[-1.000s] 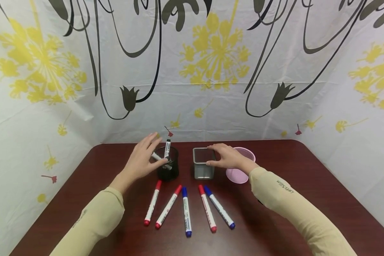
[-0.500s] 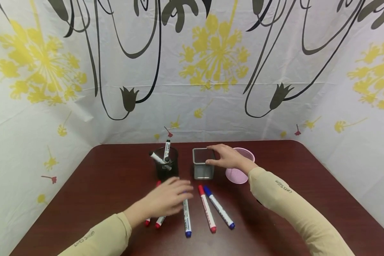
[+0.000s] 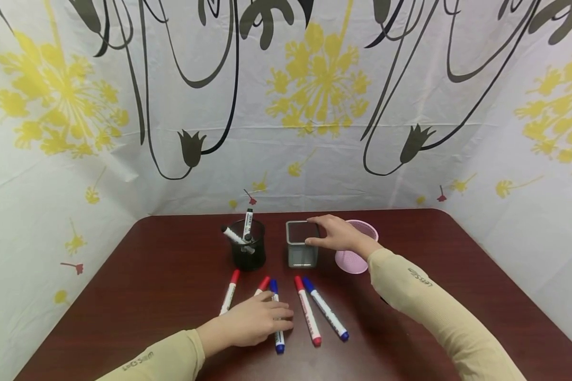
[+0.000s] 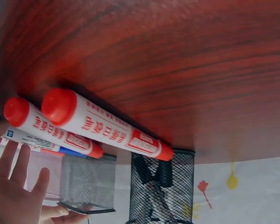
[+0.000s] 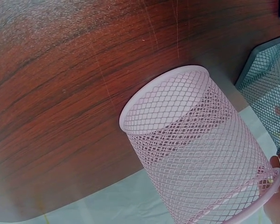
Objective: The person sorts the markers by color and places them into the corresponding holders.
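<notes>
Currently, the left hand (image 3: 251,321) is reaching in low from the near side, palm down, its forearm slanting across the table (image 3: 400,349). Its fingers are stretching over a blue marker (image 3: 279,341), which is lying in the middle of the row; they are showing parted in the left wrist view, and whether they are touching the barrel I cannot tell. The right arm is angling in from the near right corner, and the right hand (image 3: 338,234) is gripping the rim of a grey mesh box (image 3: 302,257), thumb at the front edge, fingers at the back.

Five markers are lying on the table: three are red, two blue. Two red markers (image 3: 230,296) are resting left of the middle blue one, the second partly hidden by the left hand; a third red marker (image 3: 309,312) is lying right of it, beside the other blue marker (image 3: 328,311). Three holders are standing behind: a black mesh cup (image 3: 249,261), the box, and a pink mesh cup (image 3: 350,262). At least two black-capped markers (image 3: 248,223) are leaning in the black cup.
</notes>
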{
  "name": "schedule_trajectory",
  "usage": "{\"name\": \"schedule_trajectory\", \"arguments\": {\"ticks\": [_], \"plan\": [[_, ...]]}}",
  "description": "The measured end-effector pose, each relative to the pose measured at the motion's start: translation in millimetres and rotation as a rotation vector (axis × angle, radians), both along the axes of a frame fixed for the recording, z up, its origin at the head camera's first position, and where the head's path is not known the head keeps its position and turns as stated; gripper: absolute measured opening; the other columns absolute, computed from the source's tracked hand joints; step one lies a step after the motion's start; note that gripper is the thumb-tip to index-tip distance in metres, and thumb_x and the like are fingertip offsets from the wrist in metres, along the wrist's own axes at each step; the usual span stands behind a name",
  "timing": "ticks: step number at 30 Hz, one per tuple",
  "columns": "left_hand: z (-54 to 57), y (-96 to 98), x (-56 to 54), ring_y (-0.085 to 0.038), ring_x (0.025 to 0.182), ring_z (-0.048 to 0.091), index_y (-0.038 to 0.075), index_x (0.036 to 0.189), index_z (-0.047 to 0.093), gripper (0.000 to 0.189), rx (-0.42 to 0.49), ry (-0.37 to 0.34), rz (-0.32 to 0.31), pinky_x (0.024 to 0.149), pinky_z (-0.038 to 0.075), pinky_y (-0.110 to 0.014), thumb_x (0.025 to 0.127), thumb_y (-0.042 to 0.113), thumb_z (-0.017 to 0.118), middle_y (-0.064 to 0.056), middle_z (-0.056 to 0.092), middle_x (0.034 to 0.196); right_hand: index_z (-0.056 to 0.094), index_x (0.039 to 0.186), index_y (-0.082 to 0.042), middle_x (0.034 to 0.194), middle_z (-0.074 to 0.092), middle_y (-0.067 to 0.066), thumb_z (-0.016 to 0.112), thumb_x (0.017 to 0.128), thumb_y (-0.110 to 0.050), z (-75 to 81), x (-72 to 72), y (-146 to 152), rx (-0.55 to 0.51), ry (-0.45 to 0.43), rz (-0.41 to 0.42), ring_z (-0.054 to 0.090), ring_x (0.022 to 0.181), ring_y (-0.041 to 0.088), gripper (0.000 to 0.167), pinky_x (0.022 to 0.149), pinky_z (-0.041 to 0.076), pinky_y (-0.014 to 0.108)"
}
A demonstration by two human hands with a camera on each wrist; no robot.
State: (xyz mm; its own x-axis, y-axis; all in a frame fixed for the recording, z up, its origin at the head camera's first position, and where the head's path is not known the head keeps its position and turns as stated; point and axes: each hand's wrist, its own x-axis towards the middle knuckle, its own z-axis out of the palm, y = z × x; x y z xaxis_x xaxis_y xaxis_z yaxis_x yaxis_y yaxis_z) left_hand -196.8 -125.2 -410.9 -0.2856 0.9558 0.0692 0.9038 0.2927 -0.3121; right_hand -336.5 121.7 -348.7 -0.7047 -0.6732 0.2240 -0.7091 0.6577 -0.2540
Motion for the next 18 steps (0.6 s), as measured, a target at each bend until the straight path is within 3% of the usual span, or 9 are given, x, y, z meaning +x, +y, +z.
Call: {"name": "schedule_trajectory", "arguments": {"ticks": [7,12,18], "plan": [[-3.7,4.8,3.4,-0.008,0.106,0.049,0.023,0.102,0.064,0.024,0.022,0.063,-0.054,0.088,0.037,-0.035,0.078,0.021,0.066,0.005,0.056,0.114,0.049,0.124,-0.002,0.12,0.051,0.013,0.06,0.079,-0.046,0.6,0.4,-0.6,0.0,0.005,-0.002,0.044,0.112,0.027,0.063,0.092,0.033,0.042],[-7.0,6.6,4.8,-0.005,0.096,0.052,0.022,0.091,0.064,0.013,0.059,0.133,-0.1,0.087,0.038,-0.034,0.078,0.021,0.064,0.008,0.059,0.1,0.05,0.123,-0.001,0.119,0.052,0.013,0.061,0.079,-0.045,0.1,0.7,-0.7,-0.001,0.006,-0.006,0.045,0.111,0.027,0.063,0.092,0.033,0.041],[-5.4,8.4,7.2,-0.005,0.089,0.053,0.022,0.091,0.061,0.01,0.06,0.178,-0.141,0.088,0.037,-0.033,0.081,0.019,0.059,0.01,0.058,0.09,0.049,0.123,-0.001,0.119,0.052,0.013,0.061,0.079,-0.045,-0.9,0.2,-0.2,-0.002,0.003,-0.009,0.046,0.111,0.026,0.063,0.092,0.034,0.041]]}}
